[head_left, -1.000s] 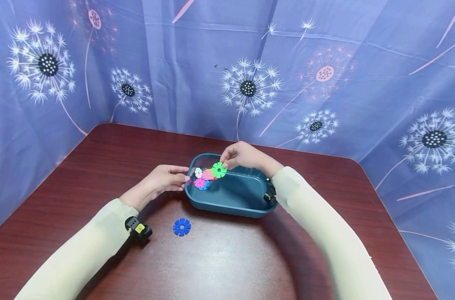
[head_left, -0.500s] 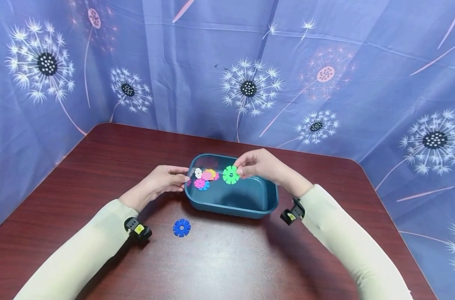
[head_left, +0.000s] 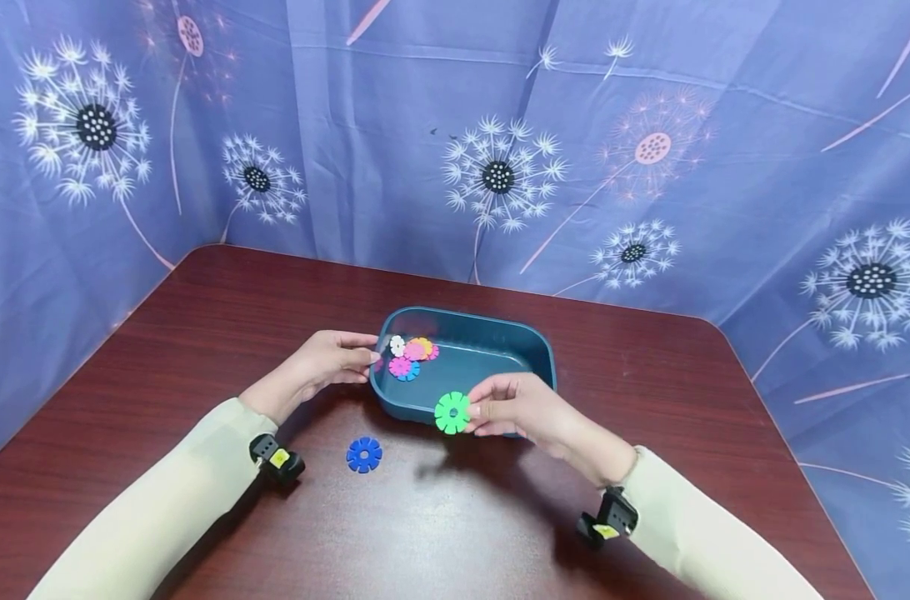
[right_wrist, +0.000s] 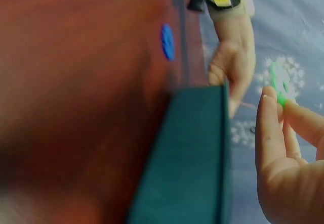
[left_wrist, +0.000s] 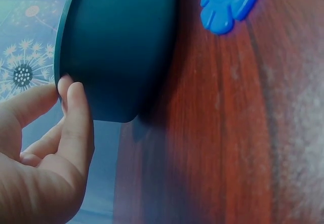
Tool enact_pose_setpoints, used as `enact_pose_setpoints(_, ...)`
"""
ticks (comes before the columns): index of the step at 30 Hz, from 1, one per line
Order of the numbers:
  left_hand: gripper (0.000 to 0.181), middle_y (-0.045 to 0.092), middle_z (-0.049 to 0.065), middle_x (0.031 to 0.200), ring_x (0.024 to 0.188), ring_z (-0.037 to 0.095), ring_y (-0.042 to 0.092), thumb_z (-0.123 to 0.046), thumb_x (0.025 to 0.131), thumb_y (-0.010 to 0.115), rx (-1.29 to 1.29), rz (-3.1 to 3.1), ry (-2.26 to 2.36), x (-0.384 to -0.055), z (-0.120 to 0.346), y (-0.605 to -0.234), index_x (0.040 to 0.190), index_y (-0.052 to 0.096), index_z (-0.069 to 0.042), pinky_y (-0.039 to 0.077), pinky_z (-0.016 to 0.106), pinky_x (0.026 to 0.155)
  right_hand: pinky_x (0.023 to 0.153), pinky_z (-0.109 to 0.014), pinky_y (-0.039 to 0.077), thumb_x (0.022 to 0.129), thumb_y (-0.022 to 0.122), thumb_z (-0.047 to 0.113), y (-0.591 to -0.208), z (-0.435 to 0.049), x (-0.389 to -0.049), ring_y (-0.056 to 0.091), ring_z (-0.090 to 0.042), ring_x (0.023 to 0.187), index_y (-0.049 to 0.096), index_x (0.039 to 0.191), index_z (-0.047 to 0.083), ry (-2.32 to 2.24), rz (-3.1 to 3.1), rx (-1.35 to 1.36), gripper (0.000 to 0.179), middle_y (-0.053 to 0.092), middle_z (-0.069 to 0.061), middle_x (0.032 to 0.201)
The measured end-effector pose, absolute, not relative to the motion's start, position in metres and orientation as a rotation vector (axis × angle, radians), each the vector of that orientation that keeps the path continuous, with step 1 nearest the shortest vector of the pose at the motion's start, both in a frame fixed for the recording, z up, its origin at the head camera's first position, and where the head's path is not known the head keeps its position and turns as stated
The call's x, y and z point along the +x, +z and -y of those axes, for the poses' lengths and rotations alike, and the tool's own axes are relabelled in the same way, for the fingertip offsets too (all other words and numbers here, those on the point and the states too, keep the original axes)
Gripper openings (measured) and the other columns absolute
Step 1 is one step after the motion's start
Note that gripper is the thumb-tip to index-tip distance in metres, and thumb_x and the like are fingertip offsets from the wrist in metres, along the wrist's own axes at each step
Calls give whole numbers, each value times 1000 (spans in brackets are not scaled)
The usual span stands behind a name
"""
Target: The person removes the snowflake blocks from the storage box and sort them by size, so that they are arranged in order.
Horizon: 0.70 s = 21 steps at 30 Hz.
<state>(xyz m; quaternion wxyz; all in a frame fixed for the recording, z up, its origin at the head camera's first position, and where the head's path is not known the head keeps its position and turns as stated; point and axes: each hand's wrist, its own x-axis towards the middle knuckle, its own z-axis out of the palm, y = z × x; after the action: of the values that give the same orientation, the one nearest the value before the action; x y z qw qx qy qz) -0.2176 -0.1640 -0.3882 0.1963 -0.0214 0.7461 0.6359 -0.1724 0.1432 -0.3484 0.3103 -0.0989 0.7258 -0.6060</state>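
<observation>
A green notched plastic disc [head_left: 452, 413], shaped like a flower with a hole in its middle, is pinched at its edge by my right hand [head_left: 522, 410]. That hand holds it up over the near edge of a dark teal bin [head_left: 492, 367]. At the bin's left end my left hand [head_left: 327, 365] grips the rim [left_wrist: 59, 52] between thumb and fingers. Inside the bin's left part lie several smaller-looking discs, among them a white one [head_left: 397, 346], a pink one [head_left: 399, 367] and an orange one [head_left: 425, 343]. A blue notched disc [head_left: 364, 455] lies flat on the table in front of the bin.
The bin stands on a dark red wood-grain table [head_left: 275, 283]. Behind and at both sides hangs a blue curtain [head_left: 395, 167] printed with dandelions. Each wrist wears a black strap with a small camera [head_left: 608, 517].
My right hand has carried the green disc from above the discs in the bin toward me, over the near rim. My left hand has stayed on the bin's rim.
</observation>
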Motion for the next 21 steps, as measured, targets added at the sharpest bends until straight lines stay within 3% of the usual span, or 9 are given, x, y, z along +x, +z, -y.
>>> enact_pose_setpoints(21, 55, 70, -1, 86, 71, 6, 66, -7, 99, 63, -45, -2075, 1783, -218, 164, -387, 148, 45, 9, 63, 19, 73, 77, -24, 64, 93, 66, 4, -397, -120, -120, 76, -10, 80, 67, 110, -12, -1691, -1797, -128, 23, 79, -7, 90)
